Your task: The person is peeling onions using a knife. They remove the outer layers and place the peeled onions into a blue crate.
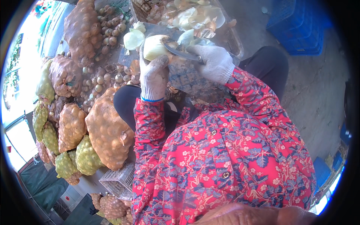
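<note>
My left hand point(154, 74), in a whitish knit glove with a dirty thumb, holds a large pale onion point(155, 47) with its outer skin off. In my right hand point(213, 62), gloved too, is a knife with a curved blade point(184, 54); its tip lies against the onion's brown end. Both hands are above a grey board point(188, 78) laid at the crate's near side. Peeled onion layers point(134, 39) lie on the board left of the onion, and more pieces point(201, 42) lie behind the knife.
A crate point(238, 42) beyond the board holds a heap of onion skins point(194, 18). Loose small onions point(98, 81) and mesh sacks of onions point(109, 129) cover the left side. Blue plastic crates point(298, 31) are stacked at the upper right. An empty-looking light crate point(118, 180) stands at lower left.
</note>
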{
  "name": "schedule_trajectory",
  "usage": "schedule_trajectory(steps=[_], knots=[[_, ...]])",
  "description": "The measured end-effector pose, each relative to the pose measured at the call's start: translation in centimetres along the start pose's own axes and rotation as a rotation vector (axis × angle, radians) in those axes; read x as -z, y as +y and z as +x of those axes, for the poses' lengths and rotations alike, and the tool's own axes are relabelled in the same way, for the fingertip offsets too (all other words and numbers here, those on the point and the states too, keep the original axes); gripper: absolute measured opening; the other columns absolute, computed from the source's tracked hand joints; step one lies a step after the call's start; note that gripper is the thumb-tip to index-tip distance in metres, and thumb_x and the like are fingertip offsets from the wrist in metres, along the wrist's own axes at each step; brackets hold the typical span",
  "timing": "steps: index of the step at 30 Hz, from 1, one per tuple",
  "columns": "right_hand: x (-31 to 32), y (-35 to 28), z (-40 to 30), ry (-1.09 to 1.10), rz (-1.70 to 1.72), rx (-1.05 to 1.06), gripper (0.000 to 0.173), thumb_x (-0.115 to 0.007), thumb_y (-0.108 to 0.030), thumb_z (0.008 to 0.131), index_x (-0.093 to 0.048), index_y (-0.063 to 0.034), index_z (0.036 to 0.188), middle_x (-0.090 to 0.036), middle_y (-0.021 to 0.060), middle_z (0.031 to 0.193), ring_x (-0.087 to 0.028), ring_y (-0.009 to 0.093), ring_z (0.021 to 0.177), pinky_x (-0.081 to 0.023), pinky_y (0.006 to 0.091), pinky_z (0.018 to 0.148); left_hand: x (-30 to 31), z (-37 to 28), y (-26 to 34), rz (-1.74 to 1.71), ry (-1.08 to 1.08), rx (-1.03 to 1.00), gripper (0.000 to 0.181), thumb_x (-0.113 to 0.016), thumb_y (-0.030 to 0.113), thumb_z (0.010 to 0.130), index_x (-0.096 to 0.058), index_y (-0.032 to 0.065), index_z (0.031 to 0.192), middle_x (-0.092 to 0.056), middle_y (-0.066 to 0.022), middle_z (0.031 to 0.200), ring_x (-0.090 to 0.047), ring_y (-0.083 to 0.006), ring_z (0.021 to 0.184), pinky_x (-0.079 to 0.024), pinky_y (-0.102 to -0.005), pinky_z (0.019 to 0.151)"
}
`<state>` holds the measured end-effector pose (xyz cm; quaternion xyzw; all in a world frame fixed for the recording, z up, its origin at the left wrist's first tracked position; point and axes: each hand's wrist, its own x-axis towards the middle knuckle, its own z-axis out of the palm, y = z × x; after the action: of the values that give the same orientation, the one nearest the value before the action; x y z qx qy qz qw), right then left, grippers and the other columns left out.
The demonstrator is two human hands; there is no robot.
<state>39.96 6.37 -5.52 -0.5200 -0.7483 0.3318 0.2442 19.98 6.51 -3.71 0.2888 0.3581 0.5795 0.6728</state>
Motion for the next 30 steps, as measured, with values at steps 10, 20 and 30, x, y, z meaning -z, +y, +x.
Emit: schedule_trajectory(steps=[10, 20, 30], knots=[[-1.8, 2.1, 0.5, 0.019, 0.200, -0.046, 0.029, -0.061, -0.019, 0.085, -0.065, -0.0057, 0.110, -0.070, 0.0156, 0.090, -0.070, 0.030, 0.082, -0.056, 0.0421, 0.069, 0.2, 0.3, -1.3, -0.028, 0.007, 0.038, 0.061, -0.065, 0.007, 0.078, -0.048, -0.0021, 0.135, -0.060, -0.0122, 0.121, -0.060, -0.0236, 0.111, -0.050, -0.0354, 0.097], [1.9, -0.5, 0.9, -0.441, 0.860, -0.594, 0.026, -0.058, -0.018, 0.090, -0.065, -0.0050, 0.111, -0.067, 0.0101, 0.066, -0.057, 0.015, 0.039, -0.042, 0.0296, 0.034, 2.5, -0.7, -2.0, -0.113, 0.010, 0.076, 0.065, -0.062, 0.014, 0.083, -0.041, -0.0025, 0.142, -0.057, -0.0149, 0.126, -0.059, -0.0279, 0.113, -0.049, -0.0415, 0.098], [0.3, 0.3, 0.8, -0.244, 0.828, -0.593, 0.021, -0.058, -0.015, 0.092, -0.066, -0.0016, 0.106, -0.066, 0.0092, 0.066, -0.056, 0.014, 0.041, -0.043, 0.0283, 0.036, 3.8, 1.3, -2.3, -0.299, -0.009, 0.033, 0.057, -0.053, 0.022, 0.098, -0.036, 0.0024, 0.148, -0.046, -0.0176, 0.145, -0.046, -0.0321, 0.135, -0.034, -0.0528, 0.114]])
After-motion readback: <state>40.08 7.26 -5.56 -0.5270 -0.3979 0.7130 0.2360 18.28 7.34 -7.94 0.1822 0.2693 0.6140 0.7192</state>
